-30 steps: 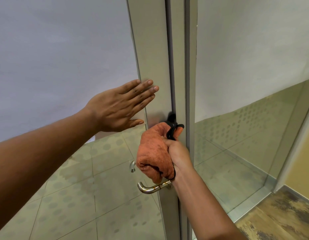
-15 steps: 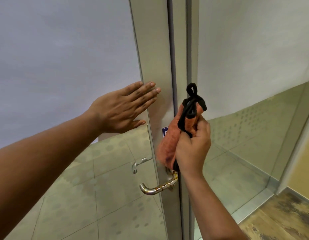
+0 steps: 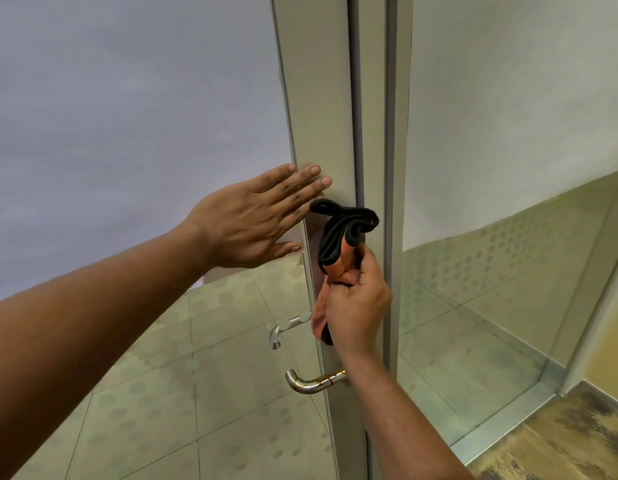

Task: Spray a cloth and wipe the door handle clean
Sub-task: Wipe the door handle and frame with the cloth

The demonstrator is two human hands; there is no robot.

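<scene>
Head view: right hand is curled round an orange cloth w/ black edging, held up against the door frame, above the door handle and not touching it. Handle is seen low on the frame, metal, w/ rusty marks nr its base. Left hand is laid flat, fingers straight & together, on the frosted glass at the frame edge. A 2nd lever is seen through the glass. Wood-look floor lies at lower right.
</scene>
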